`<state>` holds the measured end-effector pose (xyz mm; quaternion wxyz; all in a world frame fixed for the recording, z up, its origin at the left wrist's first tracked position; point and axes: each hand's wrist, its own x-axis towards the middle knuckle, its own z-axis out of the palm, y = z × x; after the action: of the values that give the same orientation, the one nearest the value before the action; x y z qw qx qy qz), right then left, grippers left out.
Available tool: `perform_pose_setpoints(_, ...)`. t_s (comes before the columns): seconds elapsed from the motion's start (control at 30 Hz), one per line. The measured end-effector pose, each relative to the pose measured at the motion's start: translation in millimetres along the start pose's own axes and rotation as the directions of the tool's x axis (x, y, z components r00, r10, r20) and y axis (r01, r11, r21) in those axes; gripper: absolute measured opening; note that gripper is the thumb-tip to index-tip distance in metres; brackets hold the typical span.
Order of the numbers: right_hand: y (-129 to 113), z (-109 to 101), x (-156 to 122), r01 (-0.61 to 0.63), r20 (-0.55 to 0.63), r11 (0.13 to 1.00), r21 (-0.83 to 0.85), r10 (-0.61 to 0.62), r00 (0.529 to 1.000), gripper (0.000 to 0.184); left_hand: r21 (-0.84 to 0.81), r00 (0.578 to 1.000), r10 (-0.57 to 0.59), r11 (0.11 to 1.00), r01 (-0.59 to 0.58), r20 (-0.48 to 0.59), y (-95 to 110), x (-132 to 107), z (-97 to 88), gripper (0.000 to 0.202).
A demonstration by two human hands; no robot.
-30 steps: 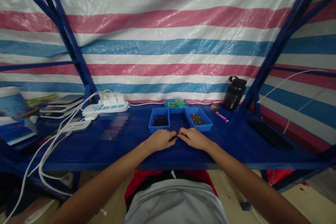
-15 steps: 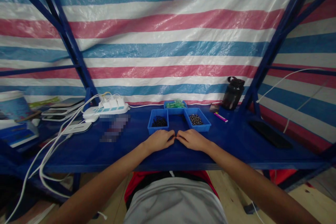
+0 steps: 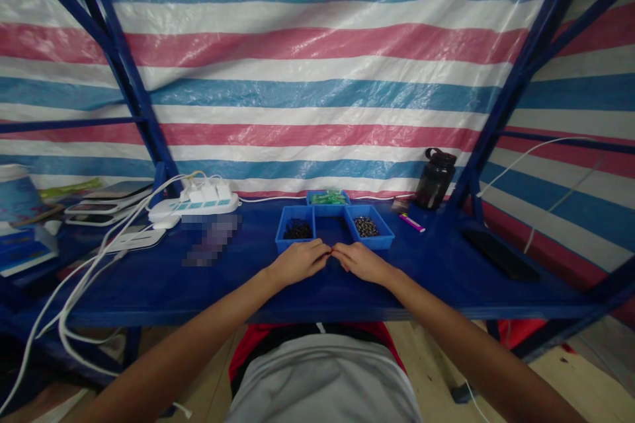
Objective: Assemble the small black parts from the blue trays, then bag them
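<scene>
My left hand (image 3: pixel 301 260) and my right hand (image 3: pixel 363 262) meet fingertip to fingertip above the front of the blue table. Both are closed in a pinch, and whatever small thing lies between the fingertips is too small to make out. Just beyond my left hand stands a blue bin (image 3: pixel 278 230) with small black parts (image 3: pixel 297 229) in it. Beyond my right hand is another blue bin (image 3: pixel 387 238), holding small shiny metal-looking pieces (image 3: pixel 366 227). Behind these two, a third blue bin (image 3: pixel 311 201) contains green plastic packets (image 3: pixel 328 197).
A white power strip (image 3: pixel 198 203) with plugs and trailing white cables (image 3: pixel 82 297) lies to the left, near stacked phones (image 3: pixel 106 201). On the right are a dark bottle (image 3: pixel 435 178), a purple lighter-like stick (image 3: pixel 413 223) and a flat black object (image 3: pixel 501 255). Blue frame posts rise on both sides.
The view has shifted slightly, so the table things sit a little further left. My hands stay together at the fingertips, with the fingers slightly rearranged.
</scene>
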<state>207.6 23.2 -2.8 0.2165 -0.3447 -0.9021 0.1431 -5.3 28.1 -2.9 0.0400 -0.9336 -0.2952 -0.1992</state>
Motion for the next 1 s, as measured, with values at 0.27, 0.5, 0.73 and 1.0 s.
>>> perform_pose_setpoints(0.27, 4, 2, 4, -0.027, -0.006, 0.998, 0.055, 0.027, 1.0, 0.025, 0.014, 0.999, 0.035, 0.999, -0.035, 0.002, 1, -1, -4.2, 0.018)
perform_pose_setpoints(0.5, 0, -1, 0, 0.007, -0.02, 0.998, -0.065, -0.008, 1.0, 0.016, -0.044, 0.999, 0.006, 0.999, -0.005, 0.034, 1, 0, -2.9, 0.008)
perform_pose_setpoints(0.73, -5, -4, 0, -0.008, 0.008, 0.993, -0.115, 0.009, 1.0, 0.023, -0.04, 0.999, -0.019, 0.999, 0.021, 0.045, 1, 0, 1.1, 0.005)
perform_pose_setpoints(1.0, -6, -5, 0, -0.058, -0.009, 0.99, -0.128, 0.057, 0.998, 0.013, -0.01, 0.996, -0.037, 0.999, 0.037, 0.075, 0, 3, -0.7, 0.012)
